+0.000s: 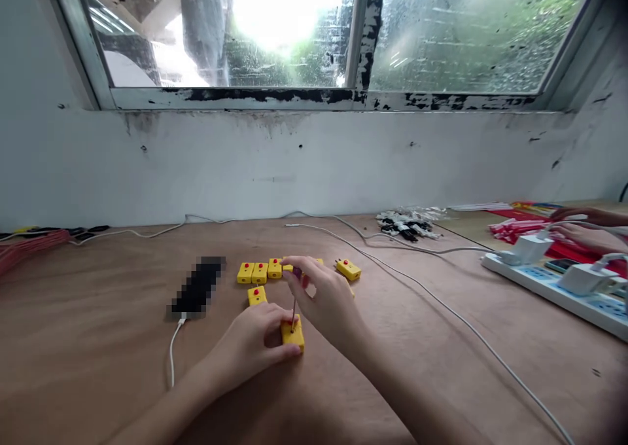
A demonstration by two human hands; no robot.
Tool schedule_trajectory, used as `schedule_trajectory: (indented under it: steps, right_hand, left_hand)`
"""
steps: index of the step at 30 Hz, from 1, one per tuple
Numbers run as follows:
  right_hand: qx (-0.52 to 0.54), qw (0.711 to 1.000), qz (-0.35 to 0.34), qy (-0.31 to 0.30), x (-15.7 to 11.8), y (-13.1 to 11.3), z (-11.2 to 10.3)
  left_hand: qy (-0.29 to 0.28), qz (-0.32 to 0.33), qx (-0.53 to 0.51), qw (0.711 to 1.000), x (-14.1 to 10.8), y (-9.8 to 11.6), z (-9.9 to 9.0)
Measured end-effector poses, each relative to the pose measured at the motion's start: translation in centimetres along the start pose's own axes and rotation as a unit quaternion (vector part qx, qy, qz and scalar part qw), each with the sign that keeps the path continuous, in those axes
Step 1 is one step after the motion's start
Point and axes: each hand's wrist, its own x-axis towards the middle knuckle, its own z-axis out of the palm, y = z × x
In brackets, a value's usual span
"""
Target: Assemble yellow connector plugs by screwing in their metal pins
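Note:
My left hand (260,337) is closed around the sides of a small yellow box (295,344), pressing it to the table. In my right hand (326,298) is a screwdriver (294,314), gripped by its dark handle, which my fingers partly hide. Its thin shaft points down, and the tip meets a hole in the top of the box. Just beyond my left hand lies another yellow box (256,296) with a red button. A row of several similar yellow boxes (245,273) sits farther back, part of it behind my right hand. One more yellow box (348,269) lies to the right.
A blurred black phone-like object (199,288) with a white cable (171,353) lies at left. Black and white small parts (409,224) are heaped near the wall. A white power strip (554,294) stands at right, near another person's hand (593,235). A long cable (441,304) crosses the table.

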Motion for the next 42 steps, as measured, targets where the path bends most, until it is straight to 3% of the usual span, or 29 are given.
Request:
schedule_trajectory:
  steps: [2,4,6,8,11,17,22,28,36,42]
  right_hand:
    - [0.118,0.991,0.014,-0.054,0.2,0.3,-0.2]
    - [0.245,0.963,0.024,-0.108,0.5,0.6,-0.2]
    - [0.298,0.945,0.031,-0.130,0.7,0.8,-0.1]
    - [0.236,0.965,0.040,-0.107,0.8,0.7,0.0]
    - [0.059,0.997,0.032,-0.030,0.4,0.2,0.3]
    - [-0.078,0.993,-0.024,0.084,-0.5,-0.6,1.2]
    - [-0.054,0.997,0.016,0.062,-0.4,0.1,1.2]
    - [0.084,0.996,-0.020,-0.020,-0.4,0.7,1.1]
    - [-0.058,0.994,-0.044,0.085,-0.8,-0.3,1.7]
    - [-0.030,0.995,-0.033,0.086,-1.2,0.1,2.1]
  left_hand:
    - [0.006,0.008,0.019,1.000,0.0,-0.1,0.1]
    - [0.007,0.010,0.037,0.999,-0.1,-0.3,0.3]
    - [0.003,0.011,0.049,0.999,-0.1,-0.4,0.3]
    - [0.004,0.011,0.051,0.999,-0.1,-0.4,0.3]
    - [0.004,0.015,0.041,0.999,-0.1,-0.3,0.2]
    - [-0.004,0.016,0.048,0.999,0.0,0.1,0.0]
    - [0.011,0.018,0.041,0.999,0.0,0.1,0.0]
    - [0.019,0.045,0.076,0.996,0.0,0.0,0.0]
    - [0.015,0.045,0.056,0.997,0.1,-0.1,0.1]
    - [0.028,0.064,0.059,0.996,0.0,-0.7,0.2]
